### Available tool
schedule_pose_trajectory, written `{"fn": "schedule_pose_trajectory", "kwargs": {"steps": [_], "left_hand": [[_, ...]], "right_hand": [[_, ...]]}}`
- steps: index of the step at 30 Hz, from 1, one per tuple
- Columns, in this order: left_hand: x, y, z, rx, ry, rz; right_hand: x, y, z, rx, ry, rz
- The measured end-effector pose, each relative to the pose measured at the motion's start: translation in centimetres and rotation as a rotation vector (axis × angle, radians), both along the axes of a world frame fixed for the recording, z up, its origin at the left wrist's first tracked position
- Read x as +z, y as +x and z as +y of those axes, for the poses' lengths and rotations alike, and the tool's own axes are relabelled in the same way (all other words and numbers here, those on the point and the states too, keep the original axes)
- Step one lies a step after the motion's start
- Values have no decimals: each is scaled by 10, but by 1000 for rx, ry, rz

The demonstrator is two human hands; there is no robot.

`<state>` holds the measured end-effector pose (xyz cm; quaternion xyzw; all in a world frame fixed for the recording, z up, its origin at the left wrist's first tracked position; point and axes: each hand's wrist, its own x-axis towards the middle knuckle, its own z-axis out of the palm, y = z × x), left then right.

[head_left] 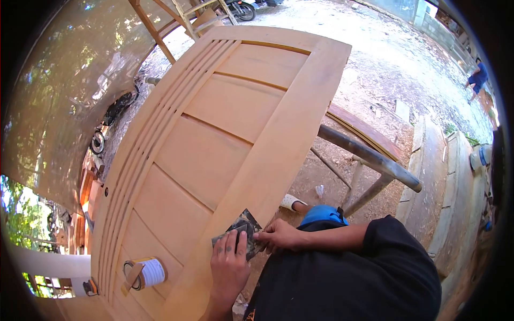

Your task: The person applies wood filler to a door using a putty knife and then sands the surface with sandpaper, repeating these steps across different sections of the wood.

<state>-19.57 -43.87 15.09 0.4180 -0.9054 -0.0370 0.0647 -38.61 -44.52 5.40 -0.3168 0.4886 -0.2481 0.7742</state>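
Note:
A large panelled wooden door (pixel 278 144) lies flat, with long grooves along its left side. Near its right edge my left hand (pixel 230 259) is on a dark, smeared flat piece (pixel 247 218), fingers spread over its face. My right hand (pixel 281 235) is closed at that piece's right side, on something thin that I cannot make out. On the lower left of the door is an open can (pixel 153 273) with a white and yellow label, a flat stick lying across its mouth.
A metal pipe stand (pixel 369 158) supports the door, with a reddish board (pixel 364 128) beside it. Concrete steps (pixel 423 171) lie at the right. A person in blue (pixel 477 77) is far off at the upper right. Wooden frames (pixel 160 32) stand behind the door.

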Motion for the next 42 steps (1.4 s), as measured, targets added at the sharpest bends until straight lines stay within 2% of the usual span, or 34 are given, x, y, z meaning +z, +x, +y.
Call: {"fn": "schedule_pose_trajectory", "kwargs": {"steps": [8,11,17,19,27,37,42], "left_hand": [[-9,0,1,7,93,-144],[-16,1,3,43,146,-121],[-21,0,-1,80,163,-77],[-19,0,-1,69,187,-158],[-12,-10,1,64,252,-189],[0,-15,0,92,321,-224],[-9,-21,-8,115,263,-182]], "right_hand": [[-6,2,3,46,-66,-58],[6,4,-2,107,0,43],[-7,9,1,114,-44,-8],[-8,12,-1,83,17,-24],[5,24,-3,112,249,-132],[-2,36,12,53,61,-133],[3,33,11,80,4,-77]]}}
